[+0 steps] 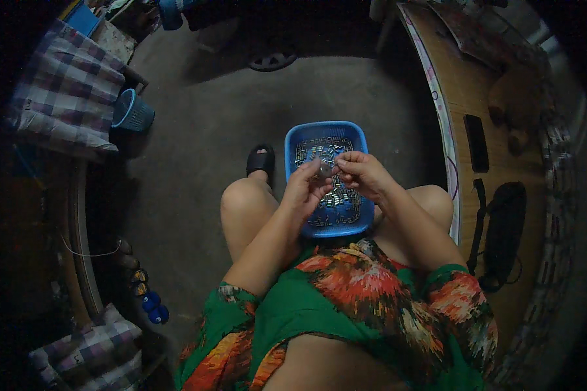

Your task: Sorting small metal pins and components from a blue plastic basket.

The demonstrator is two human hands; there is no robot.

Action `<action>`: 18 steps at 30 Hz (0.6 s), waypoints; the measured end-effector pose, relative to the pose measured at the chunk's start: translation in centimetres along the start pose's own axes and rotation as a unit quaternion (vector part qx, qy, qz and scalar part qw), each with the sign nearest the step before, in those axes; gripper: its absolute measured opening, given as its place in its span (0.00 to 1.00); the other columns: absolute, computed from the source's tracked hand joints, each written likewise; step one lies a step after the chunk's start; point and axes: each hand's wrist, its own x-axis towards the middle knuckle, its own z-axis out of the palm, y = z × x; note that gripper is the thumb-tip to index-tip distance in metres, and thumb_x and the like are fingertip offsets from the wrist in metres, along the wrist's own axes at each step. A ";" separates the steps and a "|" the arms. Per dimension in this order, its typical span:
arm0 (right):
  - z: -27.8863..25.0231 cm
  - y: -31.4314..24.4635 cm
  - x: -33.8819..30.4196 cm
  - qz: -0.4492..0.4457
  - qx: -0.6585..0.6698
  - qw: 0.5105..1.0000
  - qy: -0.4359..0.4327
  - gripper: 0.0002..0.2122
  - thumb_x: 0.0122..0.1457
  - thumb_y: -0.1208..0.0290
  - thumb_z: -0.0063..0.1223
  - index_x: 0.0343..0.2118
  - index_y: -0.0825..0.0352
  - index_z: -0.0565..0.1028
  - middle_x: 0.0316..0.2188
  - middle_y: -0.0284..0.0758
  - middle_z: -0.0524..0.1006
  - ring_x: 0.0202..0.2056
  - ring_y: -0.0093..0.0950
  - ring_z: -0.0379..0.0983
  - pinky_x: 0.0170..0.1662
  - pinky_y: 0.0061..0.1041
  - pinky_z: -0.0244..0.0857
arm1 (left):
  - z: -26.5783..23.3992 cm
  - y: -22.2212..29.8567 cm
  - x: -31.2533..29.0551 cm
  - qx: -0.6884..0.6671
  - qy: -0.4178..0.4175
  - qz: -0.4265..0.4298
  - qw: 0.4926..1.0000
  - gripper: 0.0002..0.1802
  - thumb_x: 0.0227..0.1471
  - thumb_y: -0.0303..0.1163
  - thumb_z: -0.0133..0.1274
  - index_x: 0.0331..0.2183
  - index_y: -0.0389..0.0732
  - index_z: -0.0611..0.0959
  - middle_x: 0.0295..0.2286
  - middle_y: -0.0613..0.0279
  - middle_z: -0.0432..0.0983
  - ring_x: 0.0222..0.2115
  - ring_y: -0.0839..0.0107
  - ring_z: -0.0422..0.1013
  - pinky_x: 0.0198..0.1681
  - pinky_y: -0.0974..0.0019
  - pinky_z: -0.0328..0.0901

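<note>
A blue plastic basket (pixel 332 231) rests at my lap between my knees, with many small shiny metal pieces (pixel 338 197) spread over its bottom. Above it, my left hand (pixel 304 188) is closed on a small round grey metal piece (pixel 325 171), gripped between thumb and fingers. Close beside it, my right hand (pixel 366 174) is in a pinch, its fingertips near the round piece. Whatever sits between the right fingertips is too small to make out. Both hands hide part of the basket's contents.
On the right runs a wooden surface (pixel 466 215) bearing a black phone-like slab (pixel 477 143) and a dark bag-like item (pixel 506 228). A blue bin (pixel 133 112) stands at left by checked cloth (pixel 68 91). Blue slippers (pixel 154 307) lie on the floor (pixel 195 130).
</note>
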 end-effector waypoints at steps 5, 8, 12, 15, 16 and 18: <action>0.8 0.0 -0.1 -0.042 -0.129 0.988 0.070 0.05 0.50 0.70 0.51 0.29 0.63 0.70 0.18 0.24 0.67 0.17 0.12 0.58 0.18 0.10 0.50 | 0.1 0.1 -0.2 -0.016 0.019 -0.012 1.000 0.10 0.48 0.36 0.47 0.30 0.39 0.73 0.25 0.60 0.71 0.23 0.72 0.68 0.27 0.71 0.67; 1.5 0.0 -0.4 -0.060 -0.187 0.977 0.087 0.05 0.49 0.70 0.52 0.28 0.63 0.71 0.17 0.23 0.66 0.16 0.12 0.57 0.18 0.10 0.48 | 0.0 0.2 -0.3 -0.020 0.008 -0.011 1.000 0.10 0.47 0.34 0.48 0.30 0.38 0.74 0.25 0.60 0.71 0.23 0.71 0.68 0.28 0.70 0.67; 1.3 0.1 -0.4 -0.074 -0.209 0.972 0.079 0.05 0.49 0.70 0.52 0.28 0.63 0.71 0.16 0.22 0.66 0.15 0.11 0.56 0.16 0.11 0.47 | 0.1 0.1 -0.3 -0.002 0.008 0.001 1.000 0.08 0.47 0.34 0.49 0.30 0.40 0.74 0.25 0.62 0.71 0.23 0.73 0.69 0.28 0.71 0.68; 1.6 0.1 -0.4 -0.075 -0.214 0.970 0.084 0.05 0.49 0.70 0.52 0.27 0.63 0.71 0.16 0.22 0.66 0.15 0.11 0.56 0.16 0.10 0.47 | 0.3 0.1 -0.4 -0.011 0.017 -0.002 1.000 0.08 0.46 0.31 0.47 0.30 0.38 0.72 0.24 0.60 0.71 0.22 0.72 0.69 0.27 0.70 0.68; 1.6 0.2 -0.4 -0.075 -0.214 0.970 0.084 0.05 0.49 0.70 0.52 0.27 0.63 0.71 0.16 0.22 0.66 0.15 0.11 0.56 0.16 0.10 0.47 | 0.3 0.1 -0.4 -0.011 0.017 -0.003 1.000 0.08 0.46 0.31 0.47 0.30 0.38 0.72 0.24 0.60 0.71 0.22 0.72 0.69 0.27 0.70 0.68; 1.7 0.2 -0.3 -0.082 -0.222 0.968 0.088 0.05 0.49 0.70 0.52 0.28 0.64 0.71 0.16 0.22 0.66 0.15 0.11 0.57 0.16 0.10 0.47 | 0.3 0.0 -0.5 -0.008 0.022 0.003 1.000 0.08 0.47 0.30 0.47 0.31 0.38 0.72 0.24 0.60 0.71 0.22 0.73 0.69 0.27 0.71 0.68</action>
